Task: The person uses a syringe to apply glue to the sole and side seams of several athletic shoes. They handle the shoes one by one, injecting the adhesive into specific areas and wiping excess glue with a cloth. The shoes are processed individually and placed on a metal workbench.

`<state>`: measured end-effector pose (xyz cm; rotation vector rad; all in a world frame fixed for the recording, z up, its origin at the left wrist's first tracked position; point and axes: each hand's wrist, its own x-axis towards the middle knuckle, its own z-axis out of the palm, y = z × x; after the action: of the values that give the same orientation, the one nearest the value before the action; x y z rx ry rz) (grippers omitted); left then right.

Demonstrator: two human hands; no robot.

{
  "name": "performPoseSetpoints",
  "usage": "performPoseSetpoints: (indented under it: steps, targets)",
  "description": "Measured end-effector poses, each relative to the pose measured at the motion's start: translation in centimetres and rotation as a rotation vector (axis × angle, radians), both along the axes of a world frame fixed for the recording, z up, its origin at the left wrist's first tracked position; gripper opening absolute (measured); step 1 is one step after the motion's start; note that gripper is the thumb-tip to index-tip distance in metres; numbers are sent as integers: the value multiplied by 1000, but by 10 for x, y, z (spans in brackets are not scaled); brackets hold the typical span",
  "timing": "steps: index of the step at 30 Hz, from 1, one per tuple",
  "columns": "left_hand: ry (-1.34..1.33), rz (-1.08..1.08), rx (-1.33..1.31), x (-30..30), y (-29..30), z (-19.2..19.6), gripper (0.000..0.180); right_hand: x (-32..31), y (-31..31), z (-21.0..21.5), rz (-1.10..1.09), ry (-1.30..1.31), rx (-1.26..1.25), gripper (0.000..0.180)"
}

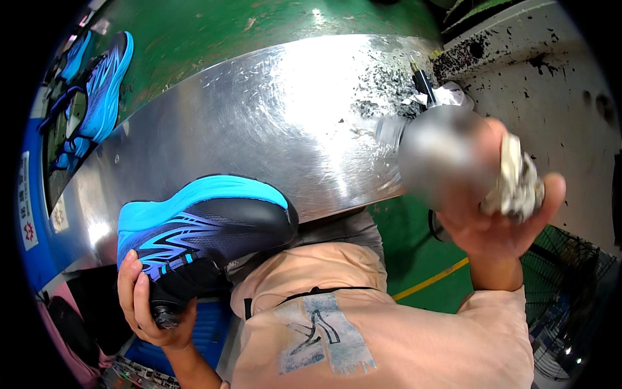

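- Fingers of the left hand [139, 311] were closed around the heel and collar part of a running shoe [214, 223], with almost no gap left.
- Right hand [483, 236] had a crumpled pale cloth [515, 185] between thumb and fingers; a grey blur [444, 159] covered most of the fingers, so how tight this hold was, I could not tell.
- This shoe had a bright blue midsole, a smooth black toe cap, a dark mesh upper and zigzag stripes of blue and violet.
- It was at the near edge of a metal table [253, 117], in front of the person's body; whether it touched the metal, I could not tell.
- Its toe pointed to the right and its heel to the left.
- Its long axis ran roughly from left to right, lying on its side, with the sole turned away from the person and the collar toward the person.
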<state>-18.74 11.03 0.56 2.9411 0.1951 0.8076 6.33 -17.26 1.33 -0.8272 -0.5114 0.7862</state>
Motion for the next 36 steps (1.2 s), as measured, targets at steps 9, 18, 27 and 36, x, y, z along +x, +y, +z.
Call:
performPoseSetpoints:
  steps: [9,18,27,36]
  targets:
    - [50,-52,-131,19,11,9,71,-27,43,-70,-131,-229,-56,67]
    - [66,-47,-147,22,14,10,71,-37,62,-81,-212,-707,-167,60]
    - [83,-36,-123,24,14,12,70,-19,62,-71,-198,-942,-165,56]
    - [51,41,-99,15,-3,11,69,0,16,-58,-162,-837,-586,55]
